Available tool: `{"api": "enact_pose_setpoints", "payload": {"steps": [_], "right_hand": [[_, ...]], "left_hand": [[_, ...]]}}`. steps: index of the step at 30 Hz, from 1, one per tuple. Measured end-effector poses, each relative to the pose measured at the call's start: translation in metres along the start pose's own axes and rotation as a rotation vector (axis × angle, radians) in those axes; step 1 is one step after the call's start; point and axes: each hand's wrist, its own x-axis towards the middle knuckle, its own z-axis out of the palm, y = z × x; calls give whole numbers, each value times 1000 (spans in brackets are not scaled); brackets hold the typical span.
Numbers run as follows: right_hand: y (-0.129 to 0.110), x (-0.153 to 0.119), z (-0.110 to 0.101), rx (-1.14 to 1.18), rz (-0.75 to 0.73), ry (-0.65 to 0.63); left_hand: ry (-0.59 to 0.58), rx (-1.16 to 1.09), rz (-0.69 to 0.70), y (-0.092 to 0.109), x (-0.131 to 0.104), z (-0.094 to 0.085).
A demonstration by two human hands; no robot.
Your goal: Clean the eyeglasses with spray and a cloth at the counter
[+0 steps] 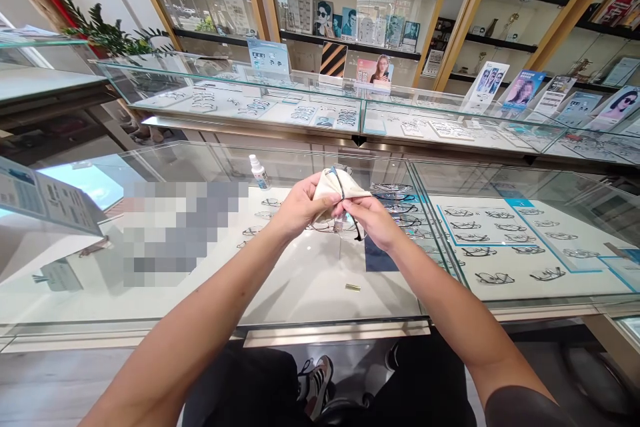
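Note:
Above the glass display counter, my left hand (303,203) is closed round a cream cloth (325,187). A pair of glasses (358,232) with a dark, thin frame is partly wrapped in that cloth; one dark temple arm hangs down below my fingers. My right hand (370,213) pinches the frame, its fingertips meeting those of my left hand. Cloth and fingers hide most of the lenses. A white spray bottle (259,172) stands upright on the counter, left of and beyond my left hand.
Rows of eyeglasses (495,278) lie inside the glass display counter (320,317). A small gold-coloured piece (353,287) is near the front. A leaning sign (45,197) stands at left. Farther back are another glass case (250,83), a plant (113,33) and shelves.

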Motion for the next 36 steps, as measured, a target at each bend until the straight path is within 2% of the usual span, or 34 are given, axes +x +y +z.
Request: {"api": "enact_pose_setpoints", "payload": {"steps": [9, 13, 18, 23, 25, 28, 33, 36], "right_hand": [[7, -2, 8, -57, 17, -15], [4, -1, 2, -55, 15, -11], [-11, 0, -12, 12, -28, 54], [-24, 0, -24, 19, -200, 198], [-25, 1, -28, -30, -238, 259], [-21, 3, -29, -50, -236, 298], [-14, 2, -16, 4, -167, 236], [-11, -1, -5, 17, -164, 197]], "left_hand": [[229, 61, 71, -9, -3, 14], [224, -7, 42, -12, -1, 8], [285, -133, 37, -12, 6, 1], [316, -114, 52, -16, 9, -1], [303, -48, 40, -18, 7, -1], [214, 50, -20, -20, 1, 4], [31, 153, -63, -22, -8, 19], [56, 155, -65, -24, -11, 25]]}}
